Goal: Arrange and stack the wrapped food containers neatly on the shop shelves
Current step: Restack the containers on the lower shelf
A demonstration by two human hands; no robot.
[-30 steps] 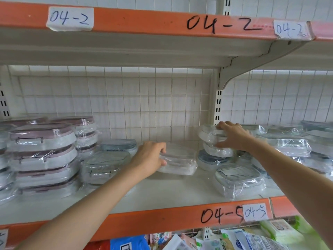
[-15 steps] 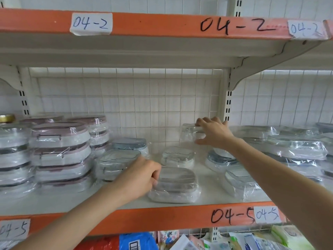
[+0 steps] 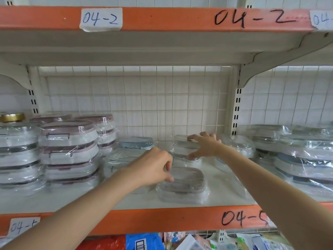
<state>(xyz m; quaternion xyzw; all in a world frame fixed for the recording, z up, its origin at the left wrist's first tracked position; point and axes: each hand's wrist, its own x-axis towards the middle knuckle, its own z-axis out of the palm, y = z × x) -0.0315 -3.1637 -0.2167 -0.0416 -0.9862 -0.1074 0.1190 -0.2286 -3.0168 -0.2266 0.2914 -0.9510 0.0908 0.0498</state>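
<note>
A clear wrapped container [image 3: 185, 186] lies near the front of the white shelf [image 3: 108, 202]. My left hand [image 3: 153, 168] pinches its left rim with curled fingers and thumb. Behind it my right hand [image 3: 205, 146] grips a second small wrapped container [image 3: 180, 147], fingers over its lid and thumb under its front edge. That one sits on top of a third small container [image 3: 189, 160] at the back of the shelf.
Tall stacks of pink-lidded wrapped containers [image 3: 68, 152] fill the left side, with a blue-lidded one [image 3: 137, 142] beside them. Larger wrapped containers [image 3: 306, 159] are piled on the right. The upper shelf [image 3: 162, 18] hangs low overhead. Packaged goods [image 3: 144, 242] lie below.
My right hand carried a container leftward from the right pile onto the small one at the back. My left hand pulled its container toward the shelf front and still holds it.
</note>
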